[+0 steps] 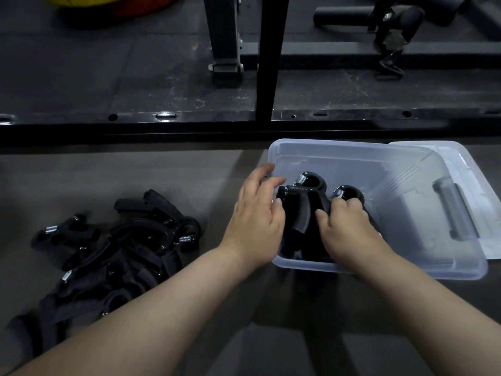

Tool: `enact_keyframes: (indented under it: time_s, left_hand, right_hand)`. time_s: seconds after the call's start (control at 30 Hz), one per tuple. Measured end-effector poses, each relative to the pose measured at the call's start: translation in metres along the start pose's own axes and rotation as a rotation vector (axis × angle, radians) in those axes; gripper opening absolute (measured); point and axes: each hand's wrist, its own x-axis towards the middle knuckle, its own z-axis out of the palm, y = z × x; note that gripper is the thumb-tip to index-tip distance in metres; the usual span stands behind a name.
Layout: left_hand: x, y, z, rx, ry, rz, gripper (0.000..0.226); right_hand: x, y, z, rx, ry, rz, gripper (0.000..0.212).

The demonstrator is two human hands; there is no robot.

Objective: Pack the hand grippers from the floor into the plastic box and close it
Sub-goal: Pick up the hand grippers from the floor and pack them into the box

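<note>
Two bare hands work at a clear plastic box (406,270) on a dark gym floor (189,172). The box sits open, its long axis running left to right. Its lid (466,169) shows past the right end; whether the box rests on it cannot be told.

Two black hand grippers lie side by side in the box's left end. The first hand gripper (301,210) and the second hand gripper (349,194) both point the same way: coiled steel springs at the far end, padded handles running back toward the person. Their long axes cross the box's short side.

The left hand (256,213) reaches over the box's left wall, its fingers loose and spread, with fingertips touching the first hand gripper near its top. It grasps nothing. The right hand (349,226) is curled over the second hand gripper, fingertips pressed down just beside the spring, holding it.

To the left, well apart from the box, a heap of grippers (122,253) waits on the floor. It is a black tangle with handles and springs pointing every way. Beyond the box a black steel rail (162,128) runs across the floor, and an upright post (269,63) rises from it.
</note>
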Motion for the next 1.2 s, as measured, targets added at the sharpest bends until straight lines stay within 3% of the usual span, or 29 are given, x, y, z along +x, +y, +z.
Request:
enact_keyframes:
  time_s: [0.33,0.77,1.2]
  left_hand:
    - [-0.0004,0.0005,0.0000,-0.002,-0.006,-0.004,0.035]
    - [0.0000,-0.0002,-0.0001,0.006,-0.016,-0.002,0.036]
    - [-0.0001,-0.0003,0.0005,-0.001,-0.006,-0.009,0.037]
  right_hand:
    - [-0.0006,-0.0008,0.0000,-0.019,0.018,-0.007,0.039]
    - [-0.0020,-0.0005,-0.0019,-0.098,-0.103,0.024,0.047]
    - [0.0007,-0.0045,0.0022,-0.003,-0.112,0.071,0.042]
